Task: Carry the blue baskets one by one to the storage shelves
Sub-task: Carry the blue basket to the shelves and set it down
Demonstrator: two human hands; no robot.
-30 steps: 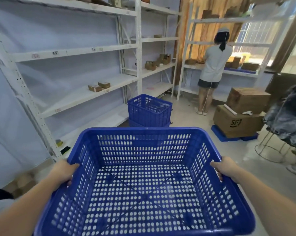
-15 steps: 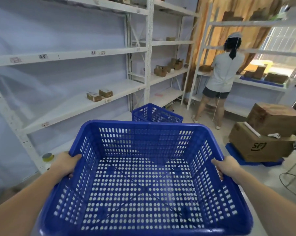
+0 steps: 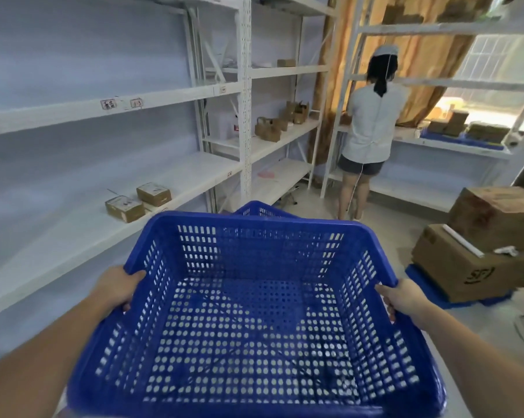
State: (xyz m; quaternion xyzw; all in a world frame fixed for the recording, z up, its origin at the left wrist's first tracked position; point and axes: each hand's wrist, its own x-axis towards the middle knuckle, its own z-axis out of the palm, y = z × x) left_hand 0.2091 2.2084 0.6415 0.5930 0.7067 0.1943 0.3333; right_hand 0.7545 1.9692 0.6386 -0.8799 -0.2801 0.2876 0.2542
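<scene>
I hold a large empty blue perforated basket (image 3: pixel 254 312) in front of me at waist height. My left hand (image 3: pixel 116 289) grips its left rim and my right hand (image 3: pixel 401 297) grips its right rim. Just past its far rim, the top of another blue basket (image 3: pixel 262 209) shows on the floor, mostly hidden. White metal storage shelves (image 3: pixel 176 182) run along the left wall, close to the basket's left side.
Two small cardboard boxes (image 3: pixel 138 200) lie on the left shelf. A person (image 3: pixel 372 131) stands at the far shelves, back turned. Large cardboard boxes (image 3: pixel 477 245) are stacked on a blue pallet on the right floor. Brown bags (image 3: pixel 272 128) sit on a farther shelf.
I have walked forward with the basket in both hands. The shelves and the person are nearer, and the basket on the floor has slid almost out of sight behind the carried one.
</scene>
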